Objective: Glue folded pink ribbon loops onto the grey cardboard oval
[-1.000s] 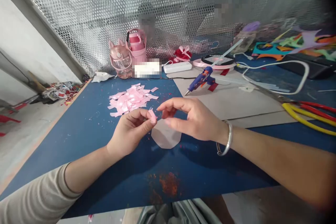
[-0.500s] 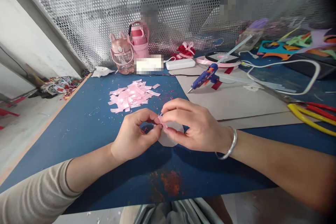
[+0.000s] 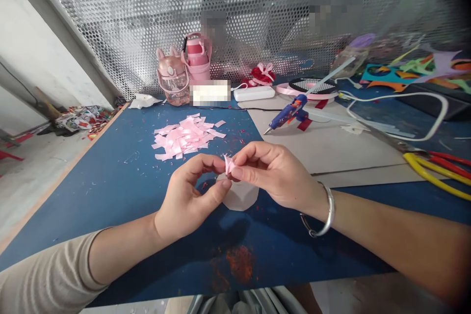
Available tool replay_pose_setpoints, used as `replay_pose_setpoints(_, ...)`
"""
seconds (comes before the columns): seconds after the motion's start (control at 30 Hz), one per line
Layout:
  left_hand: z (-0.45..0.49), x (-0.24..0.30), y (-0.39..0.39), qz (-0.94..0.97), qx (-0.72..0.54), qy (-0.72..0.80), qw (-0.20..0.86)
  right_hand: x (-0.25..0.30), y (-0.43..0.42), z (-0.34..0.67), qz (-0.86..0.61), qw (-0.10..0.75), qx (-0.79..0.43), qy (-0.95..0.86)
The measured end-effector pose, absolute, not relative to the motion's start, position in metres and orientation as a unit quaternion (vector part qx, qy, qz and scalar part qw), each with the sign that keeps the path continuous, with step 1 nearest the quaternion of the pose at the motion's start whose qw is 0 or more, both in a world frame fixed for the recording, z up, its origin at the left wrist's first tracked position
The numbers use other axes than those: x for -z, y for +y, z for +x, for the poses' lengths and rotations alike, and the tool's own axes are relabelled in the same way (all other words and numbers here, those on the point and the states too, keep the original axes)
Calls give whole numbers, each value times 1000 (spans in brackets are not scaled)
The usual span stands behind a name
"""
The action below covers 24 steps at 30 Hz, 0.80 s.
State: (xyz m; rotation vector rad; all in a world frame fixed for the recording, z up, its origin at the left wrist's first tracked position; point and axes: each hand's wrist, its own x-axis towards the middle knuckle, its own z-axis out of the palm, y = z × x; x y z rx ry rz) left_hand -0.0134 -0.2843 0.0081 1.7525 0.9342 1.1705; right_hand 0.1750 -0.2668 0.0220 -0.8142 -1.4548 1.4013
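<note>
A small folded piece of pink ribbon [image 3: 228, 164] is pinched between the thumb and index finger of my right hand [image 3: 281, 174], its pointed ends sticking up. My left hand [image 3: 191, 191] has its thumb and index finger apart. Its index fingertip is at the ribbon's left side, while the thumb stays lower. Beneath both hands lies a pale round disc [image 3: 241, 199] on the blue table, partly covered by the fingers. Beyond my left hand is a loose pile of cut pink ribbon strips [image 3: 186, 136].
A blue glue gun [image 3: 287, 114] with a glue stick rests on grey cardboard [image 3: 353, 157]. Yellow-and-red-handled scissors [image 3: 423, 171] lie right. Behind stand pink bottles [image 3: 172, 78], a white power strip [image 3: 253, 93] and a ribbon roll [image 3: 312, 87]. A perforated metal panel [image 3: 128, 19] closes the back.
The ribbon piece has risen slightly and shows more clearly in my right fingers. My left thumb and index finger have spread apart from their pinch, uncovering more of the disc.
</note>
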Motion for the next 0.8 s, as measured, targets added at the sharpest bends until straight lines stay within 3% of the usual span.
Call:
replay_pose_setpoints(0.17, -13, -7, -284, 706, -478, 392, 347, -22, -270, 172, -325, 468, -546, -614)
replay_pose_setpoints(0.4, -7, -11, -277, 461, -446, 366, 675, -23, -269, 182, -296, 505, -367, -723)
replay_pose_setpoints(0.53, -7, -15, -278, 375, -387, 341, 770, -24, -264, 188, -251, 485, -254, -798)
replay_pose_setpoints(0.7, -8, -16, -280, 392, -374, 338, 770, -29, -262, 190, -255, 455, -198, -830)
replay_pose_setpoints(0.8, -9, -12, -280, 498, -427, 346, 671, -31, -263, 190, -270, 449, -185, -832)
